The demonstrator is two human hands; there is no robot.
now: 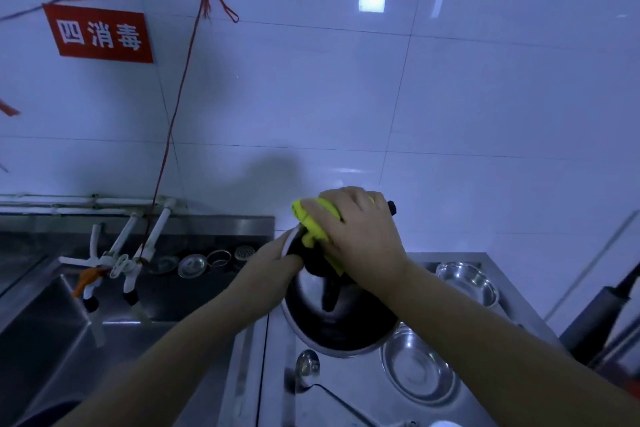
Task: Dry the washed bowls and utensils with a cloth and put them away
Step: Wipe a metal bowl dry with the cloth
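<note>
A person's left hand (273, 262) grips the upper rim of a large steel bowl (337, 319), tilting it on edge above the stainless worktop (332, 388) so its dark inner face is exposed for drying. The right hand (360, 236) lies over a bunched yellow cloth (311, 222), fingers (332, 204) curled around it, pressing it to the bowl's top edge. Two smaller steel bowls, one near the worktop's back edge (467, 282) and one nearer the front (417, 369), and a ladle (308, 366) by the left edge, lie close by, apparently awaiting their turn. A steel sink (52, 315) adjoins on the left.
</note>
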